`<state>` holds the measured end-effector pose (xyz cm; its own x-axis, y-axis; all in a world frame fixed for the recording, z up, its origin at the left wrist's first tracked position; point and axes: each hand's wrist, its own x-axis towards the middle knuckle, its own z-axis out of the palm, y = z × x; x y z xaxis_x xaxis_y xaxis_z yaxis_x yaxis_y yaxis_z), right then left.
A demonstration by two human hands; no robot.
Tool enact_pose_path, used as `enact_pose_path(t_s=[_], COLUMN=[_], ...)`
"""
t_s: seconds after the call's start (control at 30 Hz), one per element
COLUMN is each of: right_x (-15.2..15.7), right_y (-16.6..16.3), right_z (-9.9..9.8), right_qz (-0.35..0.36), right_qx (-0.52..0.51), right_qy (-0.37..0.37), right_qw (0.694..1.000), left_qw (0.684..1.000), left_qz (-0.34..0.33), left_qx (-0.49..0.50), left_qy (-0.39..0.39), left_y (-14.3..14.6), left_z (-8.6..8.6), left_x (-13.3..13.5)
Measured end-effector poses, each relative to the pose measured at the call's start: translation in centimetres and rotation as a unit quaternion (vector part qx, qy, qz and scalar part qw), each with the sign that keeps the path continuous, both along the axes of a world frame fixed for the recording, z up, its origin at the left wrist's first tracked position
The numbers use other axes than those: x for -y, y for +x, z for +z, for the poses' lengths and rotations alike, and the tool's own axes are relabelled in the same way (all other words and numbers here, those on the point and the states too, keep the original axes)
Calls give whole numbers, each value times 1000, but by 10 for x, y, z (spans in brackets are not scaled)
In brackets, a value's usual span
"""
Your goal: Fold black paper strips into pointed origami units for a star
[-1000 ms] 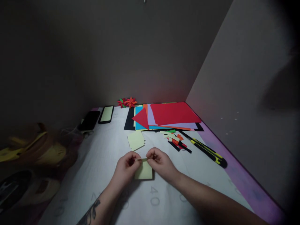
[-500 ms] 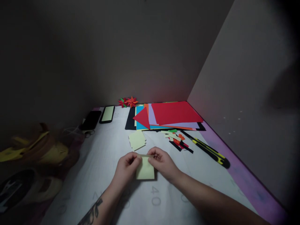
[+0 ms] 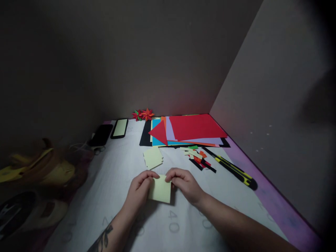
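A small pale yellow paper square (image 3: 160, 190) lies on the white mat (image 3: 110, 182), held at its top corners by both hands. My left hand (image 3: 138, 190) pinches the upper left corner with curled fingers. My right hand (image 3: 184, 184) pinches the upper right corner the same way. A small stack of more pale yellow squares (image 3: 153, 157) lies just beyond the hands.
Coloured paper sheets (image 3: 194, 127) are piled at the back, with paper scraps (image 3: 197, 157) in front. A yellow-black utility knife (image 3: 233, 170) lies at right. Two phones (image 3: 110, 131) and two folded paper stars (image 3: 143, 114) sit at the back left. Walls close off the back and right.
The folded-over top edge of the yellow square has been pressed down flat; both hands lowered slightly onto the paper.
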<state>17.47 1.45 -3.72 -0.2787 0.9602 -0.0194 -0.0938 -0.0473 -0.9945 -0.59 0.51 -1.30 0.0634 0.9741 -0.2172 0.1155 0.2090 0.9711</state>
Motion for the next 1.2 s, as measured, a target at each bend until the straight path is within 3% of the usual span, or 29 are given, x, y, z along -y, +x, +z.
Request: enact_pose_path(t_s=[0.13, 0.3, 0.47, 0.57, 0.73, 0.83, 0.9, 0.97, 1.0, 1.07, 1.13, 1.2], right_x=[3, 8, 9, 9, 10, 1, -11, -24, -30, -39, -43, -43], right_y=[0, -8, -11, -10, -4, 15, 41, 79, 100, 142, 176, 197], right_z=[4, 4, 2, 2, 11, 24, 36, 46, 49, 50, 44, 33], right_qz=[24, -17, -33, -27, -24, -29, -68, -129, -154, -214, -190, -133], right_qx=[67, 155, 281, 306, 261, 260, 306, 406, 469, 598, 664, 672], right_qy=[126, 123, 231, 260, 271, 291, 269, 206, 166, 75, -29, -68], right_qw=[990, 980, 931, 915, 926, 920, 911, 881, 853, 769, 723, 726], left_qw=[999, 997, 992, 984, 977, 979, 979, 978, 979, 980, 980, 981], left_qz=[-1, -19, -81, -96, -21, 48, 123, 183, 191, 190, 167, 137], left_qx=[4, -8, -71, -115, -154, -144, -116, -58, -18, 58, 105, 125], left_qy=[44, 68, 73, 95, 149, 139, 111, 81, 61, 14, -29, -55], left_y=[1, 4, 5, 5, 6, 0, -7, -14, -16, -17, -14, -9], left_z=[-6, -12, -11, -7, 5, 9, 8, 4, 1, -3, -5, -4], left_x=[-1, 1, 2, 3, 11, 10, 5, -3, -7, -13, -14, -13])
